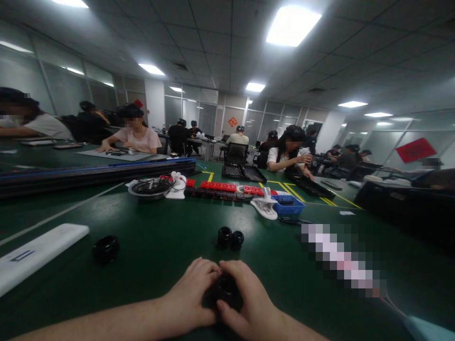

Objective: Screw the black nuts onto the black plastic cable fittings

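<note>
Both my hands meet at the near edge of the green table (149, 255). My left hand (190, 296) and my right hand (249, 303) are curled round a small round black part (227, 290), which shows between the fingers. Two more black round parts (230, 237) stand side by side just beyond my hands. Another black ring (105, 248) lies farther left on the table.
A white flat bar (35, 255) lies at the left edge. Farther back sit a metal bowl (149, 188), red blocks in a row (222, 186), a white clip (265, 206) and a blue bin (288, 205). Several people work at other tables behind.
</note>
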{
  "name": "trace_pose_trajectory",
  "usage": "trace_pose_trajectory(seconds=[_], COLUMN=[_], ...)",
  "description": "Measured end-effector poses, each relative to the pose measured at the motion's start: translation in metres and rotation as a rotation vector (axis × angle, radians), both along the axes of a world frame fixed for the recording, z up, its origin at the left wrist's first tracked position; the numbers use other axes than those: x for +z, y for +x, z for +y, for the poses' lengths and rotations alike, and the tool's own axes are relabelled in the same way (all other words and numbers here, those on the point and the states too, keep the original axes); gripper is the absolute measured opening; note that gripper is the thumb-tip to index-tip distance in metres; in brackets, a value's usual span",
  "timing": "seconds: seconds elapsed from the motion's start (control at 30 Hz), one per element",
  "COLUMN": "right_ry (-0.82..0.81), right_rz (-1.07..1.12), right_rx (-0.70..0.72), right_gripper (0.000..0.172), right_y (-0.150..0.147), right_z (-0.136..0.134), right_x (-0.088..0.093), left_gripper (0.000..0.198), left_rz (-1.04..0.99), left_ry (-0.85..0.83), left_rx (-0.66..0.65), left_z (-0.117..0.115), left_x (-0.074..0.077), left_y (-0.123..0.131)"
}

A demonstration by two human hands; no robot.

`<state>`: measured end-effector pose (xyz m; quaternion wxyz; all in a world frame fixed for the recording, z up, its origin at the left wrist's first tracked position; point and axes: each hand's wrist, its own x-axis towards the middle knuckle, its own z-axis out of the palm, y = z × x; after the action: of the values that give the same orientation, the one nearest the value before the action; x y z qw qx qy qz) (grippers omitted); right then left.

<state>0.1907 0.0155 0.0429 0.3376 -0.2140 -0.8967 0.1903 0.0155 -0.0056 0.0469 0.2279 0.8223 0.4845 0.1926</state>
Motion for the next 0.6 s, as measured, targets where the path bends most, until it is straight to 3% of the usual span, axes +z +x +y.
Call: trace_pose_trajectory(seconds=[0.1,0.17,0.33,0.47,0.6], right_ry=[0.061,0.051,-0.057,-0.018,0.043], right_rz=[-0.019,-0.046,-0.071,0.023,0.036], right_rx=[0.035,-0.015,-0.140,-0.074,-0.002], right_gripper=[0.066,0.070,0.064,0.050,0.059], right_y=[0.0016,0.0019,0.0003,0.0010,0.0023], right_z=[0.0017,0.0026,0.0021,0.0009,0.0009], right_x=[-0.0010,-0.0012,0.0004,0.0003,0.0003], left_gripper=[0.039,0.034,0.032,0.037,0.038], left_rz=[-0.002,-0.011,-0.012,-0.005,-0.003], left_ry=[0.008,0.025,0.043,0.037,0.023], left_rx=[0.008,0.009,-0.005,-0.006,0.002], left_z=[-0.0001,-0.0001,0.0006,0.0011,0.0009], left_x=[-0.0012,-0.0028,-0.0058,-0.0050,-0.0038], left_y=[0.0000,-0.0005,-0.0020,-0.0021,-0.0011])
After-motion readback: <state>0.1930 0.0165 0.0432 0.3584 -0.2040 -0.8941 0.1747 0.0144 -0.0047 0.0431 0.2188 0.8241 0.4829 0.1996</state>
